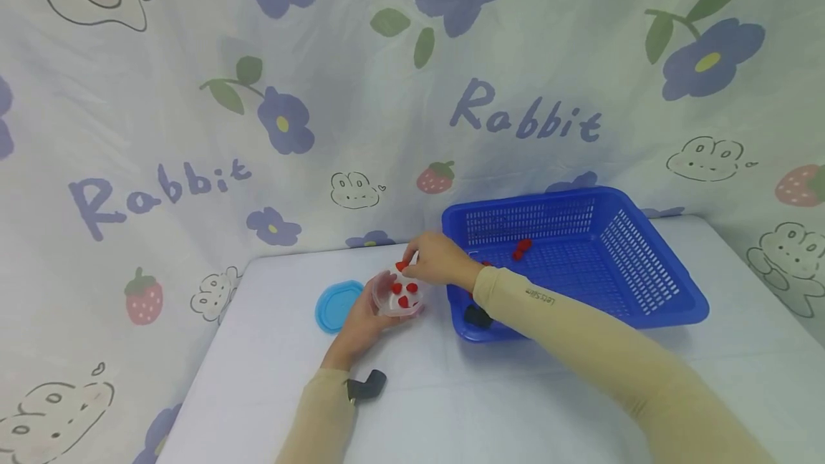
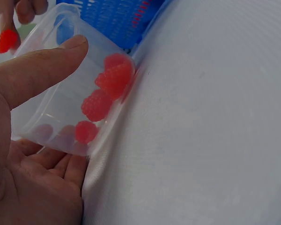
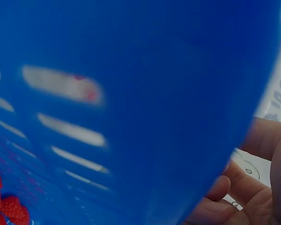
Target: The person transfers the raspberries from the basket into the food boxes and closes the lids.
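Note:
My left hand (image 1: 359, 326) grips a clear plastic cup (image 2: 42, 105), its thumb along the outside and the fingers beneath. The cup is tilted on its side close over the table, its mouth toward my right hand. Several red raspberries (image 2: 97, 105) lie inside along the bottom. At the cup's mouth my right hand (image 1: 440, 261) pinches one raspberry (image 2: 7, 41) between its fingertips. In the right wrist view the blue basket wall covers most of that hand, and the pinched raspberry is hidden.
A blue plastic basket (image 1: 667, 271) with slotted walls stands at the right, under my right forearm. More raspberries (image 1: 522, 249) lie in it. Left of the cup, a light blue lid (image 1: 336, 306) lies on the white table (image 1: 271, 356). A printed curtain (image 1: 361, 127) hangs behind.

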